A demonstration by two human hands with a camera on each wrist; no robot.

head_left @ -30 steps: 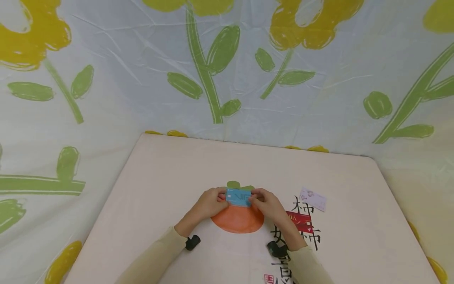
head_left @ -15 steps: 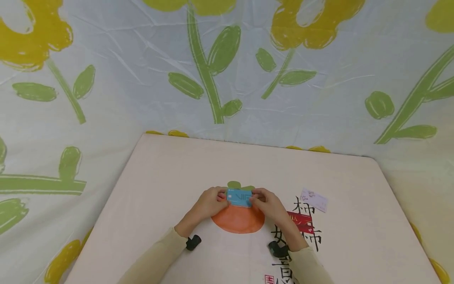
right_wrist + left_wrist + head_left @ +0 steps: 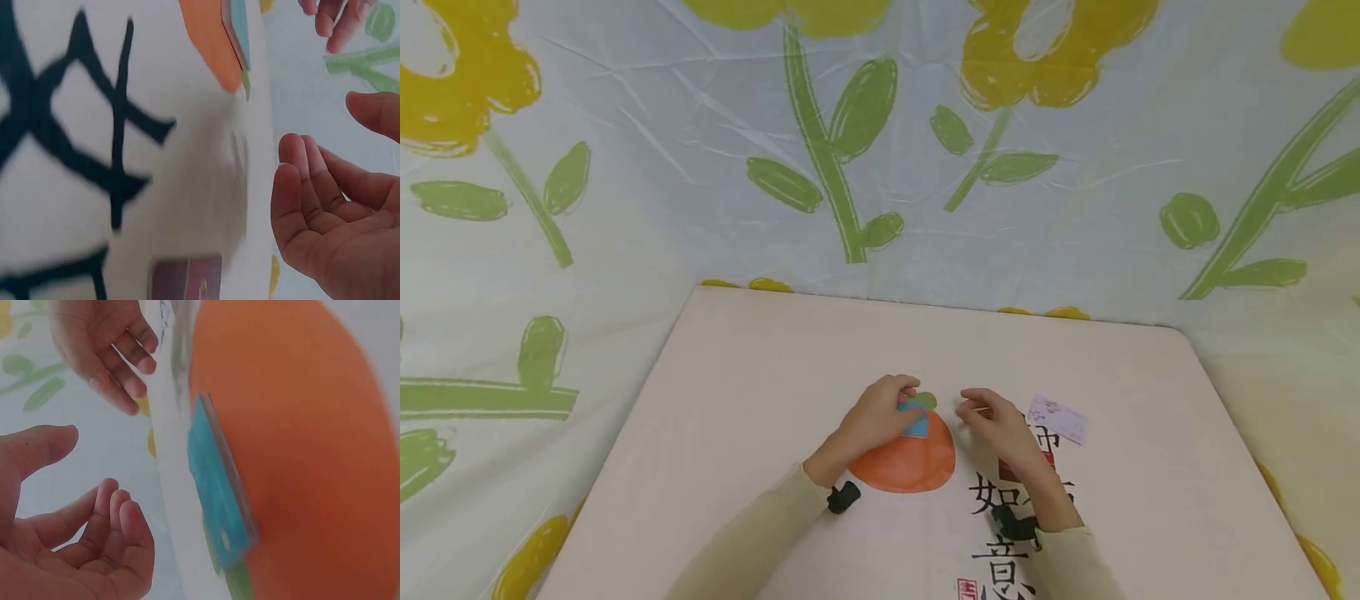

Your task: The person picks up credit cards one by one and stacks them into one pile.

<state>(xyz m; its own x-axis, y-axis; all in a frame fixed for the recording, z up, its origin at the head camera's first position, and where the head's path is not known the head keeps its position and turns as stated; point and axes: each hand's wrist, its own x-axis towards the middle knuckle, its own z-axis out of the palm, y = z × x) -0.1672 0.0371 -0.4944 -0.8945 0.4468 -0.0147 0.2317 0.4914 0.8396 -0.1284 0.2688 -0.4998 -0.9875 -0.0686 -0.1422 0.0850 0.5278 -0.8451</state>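
A blue card (image 3: 919, 427) lies on the orange persimmon print, partly hidden by my left hand (image 3: 878, 415) in the head view. Its thick edge in the left wrist view suggests a small stack of cards (image 3: 219, 484). My left hand hovers over it, thumb and loosely bent fingers apart, holding nothing. To the right, my right hand (image 3: 1006, 429) is raised above the table, also with loosely bent fingers and nothing in them. Below it is a red card (image 3: 187, 278), mostly covered in the head view by the right hand and forearm.
A pale lilac card (image 3: 1058, 418) lies beyond the right hand. The pinkish table cover (image 3: 760, 350) carries an orange persimmon print (image 3: 902, 467) and black characters (image 3: 1000, 550). A flowered cloth (image 3: 715, 242) hangs behind and beside the table.
Both hands have let go of the blue card. The left hand has shifted right over it, and the right hand has drawn away to the right.
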